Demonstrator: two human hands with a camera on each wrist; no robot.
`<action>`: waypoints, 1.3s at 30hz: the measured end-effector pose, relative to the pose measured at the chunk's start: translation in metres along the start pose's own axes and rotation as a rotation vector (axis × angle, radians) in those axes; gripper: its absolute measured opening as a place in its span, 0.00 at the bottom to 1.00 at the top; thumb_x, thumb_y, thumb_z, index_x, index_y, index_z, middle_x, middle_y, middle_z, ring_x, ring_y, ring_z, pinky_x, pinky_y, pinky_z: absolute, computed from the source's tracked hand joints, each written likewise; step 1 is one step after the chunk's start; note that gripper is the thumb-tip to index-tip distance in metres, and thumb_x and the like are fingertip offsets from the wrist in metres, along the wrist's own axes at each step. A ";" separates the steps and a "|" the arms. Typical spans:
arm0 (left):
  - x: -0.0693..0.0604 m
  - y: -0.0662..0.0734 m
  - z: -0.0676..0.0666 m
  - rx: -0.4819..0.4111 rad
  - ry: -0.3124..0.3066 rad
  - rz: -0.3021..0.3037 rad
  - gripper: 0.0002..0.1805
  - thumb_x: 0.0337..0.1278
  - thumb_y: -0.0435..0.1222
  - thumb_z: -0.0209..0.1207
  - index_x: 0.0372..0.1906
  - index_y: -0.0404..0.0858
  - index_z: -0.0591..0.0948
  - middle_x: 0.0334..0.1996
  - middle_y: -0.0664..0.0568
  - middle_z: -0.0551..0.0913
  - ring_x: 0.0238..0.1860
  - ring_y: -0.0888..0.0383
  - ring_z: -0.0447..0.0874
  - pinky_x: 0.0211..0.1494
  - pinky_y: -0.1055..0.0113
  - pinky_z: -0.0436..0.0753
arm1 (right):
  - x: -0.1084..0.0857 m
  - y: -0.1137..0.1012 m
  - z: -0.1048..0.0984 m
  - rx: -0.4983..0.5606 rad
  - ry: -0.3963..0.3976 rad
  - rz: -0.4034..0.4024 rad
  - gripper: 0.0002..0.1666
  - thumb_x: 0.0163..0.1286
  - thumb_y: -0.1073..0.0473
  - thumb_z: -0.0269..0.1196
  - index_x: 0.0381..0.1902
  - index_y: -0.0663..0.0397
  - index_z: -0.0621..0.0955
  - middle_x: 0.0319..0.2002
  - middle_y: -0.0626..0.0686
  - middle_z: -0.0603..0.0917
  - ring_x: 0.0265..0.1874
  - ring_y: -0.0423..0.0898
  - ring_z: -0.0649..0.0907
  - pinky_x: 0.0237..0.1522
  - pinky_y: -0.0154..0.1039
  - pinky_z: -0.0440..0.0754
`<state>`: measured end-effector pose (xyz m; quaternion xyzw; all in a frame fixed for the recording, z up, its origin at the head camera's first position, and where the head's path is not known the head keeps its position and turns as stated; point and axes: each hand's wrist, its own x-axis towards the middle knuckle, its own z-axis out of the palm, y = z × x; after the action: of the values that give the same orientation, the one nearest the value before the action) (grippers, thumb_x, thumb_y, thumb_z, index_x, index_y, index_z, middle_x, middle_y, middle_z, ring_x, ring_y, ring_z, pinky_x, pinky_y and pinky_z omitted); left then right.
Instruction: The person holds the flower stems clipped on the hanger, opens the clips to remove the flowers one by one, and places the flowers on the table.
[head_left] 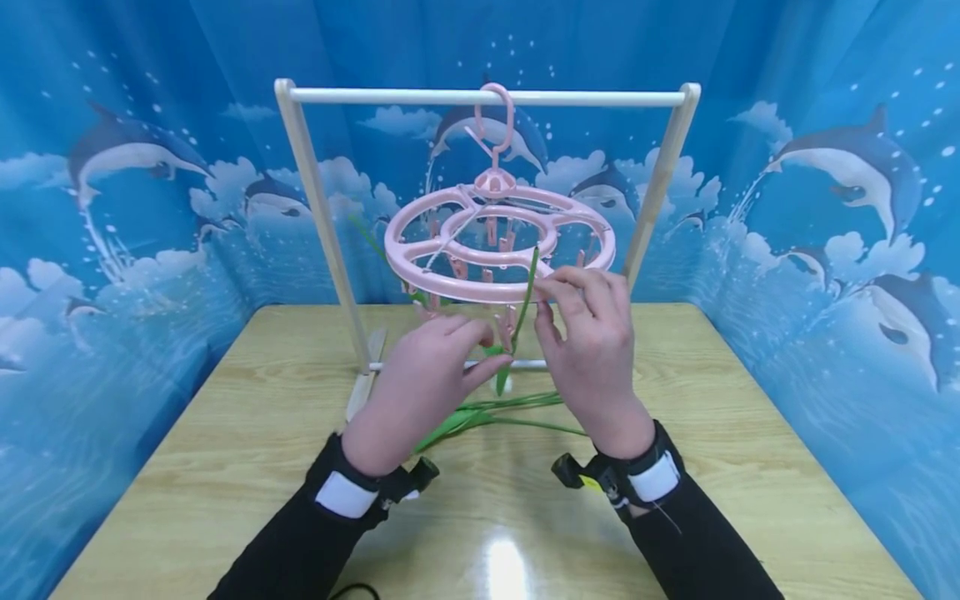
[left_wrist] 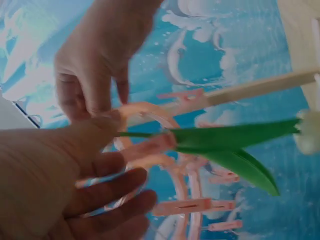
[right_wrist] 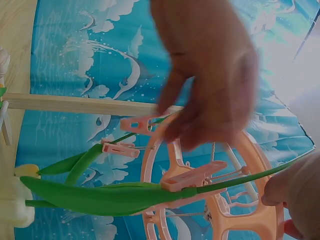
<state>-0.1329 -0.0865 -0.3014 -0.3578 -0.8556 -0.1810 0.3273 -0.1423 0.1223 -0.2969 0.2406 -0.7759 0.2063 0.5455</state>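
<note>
A pink round clip hanger [head_left: 487, 292] hangs from a rod. One of its clothespins [right_wrist: 192, 176] grips an upside-down artificial tulip by its green stem [right_wrist: 240, 181]; the white flower head [left_wrist: 309, 132] points down and the stem rises past the ring. My right hand [head_left: 588, 333] pinches the ring's front rim between thumb and index finger, beside the stem. Below the rim, my left hand [head_left: 431, 375] is near the clothespin, fingers loosely bent and apart, holding nothing visible; it looks blurred in the right wrist view. Another clipped tulip with a yellow head [right_wrist: 27, 171] hangs farther off.
A stand with wooden posts [head_left: 318, 208] and a white top rod [head_left: 390, 97] carries the hanger. Loose green stems and leaves [head_left: 480, 415] lie on the wooden table [head_left: 225, 467] beneath. Blue dolphin curtains [head_left: 112, 208] surround the table. Other pink clothespins [left_wrist: 182, 206] dangle from the ring.
</note>
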 end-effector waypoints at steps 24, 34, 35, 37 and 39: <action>0.005 -0.007 0.029 -0.150 -0.095 -0.184 0.17 0.62 0.39 0.79 0.51 0.45 0.84 0.44 0.55 0.95 0.43 0.59 0.95 0.49 0.66 0.93 | 0.005 -0.007 -0.013 0.207 0.276 0.048 0.25 0.68 0.72 0.59 0.63 0.71 0.76 0.58 0.70 0.77 0.57 0.65 0.77 0.59 0.53 0.79; 0.007 0.000 0.008 -0.034 -0.004 -0.121 0.13 0.64 0.38 0.78 0.49 0.45 0.87 0.41 0.55 0.95 0.43 0.54 0.92 0.65 0.55 0.91 | 0.009 -0.013 -0.022 0.174 0.042 -0.079 0.12 0.71 0.69 0.61 0.46 0.66 0.88 0.44 0.64 0.88 0.44 0.63 0.82 0.46 0.55 0.79; 0.006 0.000 0.007 -0.038 0.008 -0.120 0.13 0.63 0.37 0.78 0.49 0.45 0.87 0.42 0.55 0.95 0.44 0.54 0.92 0.67 0.54 0.90 | 0.009 -0.012 -0.022 0.142 -0.007 -0.058 0.11 0.72 0.68 0.61 0.46 0.66 0.89 0.44 0.64 0.88 0.43 0.62 0.82 0.45 0.54 0.79; 0.004 -0.001 0.004 -0.043 0.029 -0.119 0.13 0.63 0.36 0.78 0.49 0.46 0.88 0.44 0.54 0.95 0.47 0.53 0.92 0.72 0.52 0.88 | 0.008 -0.010 -0.021 0.097 -0.083 -0.020 0.10 0.74 0.66 0.63 0.47 0.66 0.89 0.45 0.64 0.88 0.40 0.62 0.81 0.42 0.51 0.79; 0.003 -0.002 0.001 -0.045 0.051 -0.122 0.12 0.63 0.35 0.77 0.49 0.46 0.89 0.45 0.54 0.95 0.49 0.53 0.92 0.70 0.54 0.88 | 0.006 -0.008 -0.021 0.068 -0.140 0.009 0.11 0.76 0.64 0.65 0.48 0.66 0.89 0.46 0.64 0.88 0.40 0.61 0.81 0.41 0.50 0.79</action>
<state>-0.1365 -0.0853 -0.3003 -0.3077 -0.8628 -0.2289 0.3294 -0.1239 0.1269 -0.2839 0.2692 -0.8057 0.2175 0.4807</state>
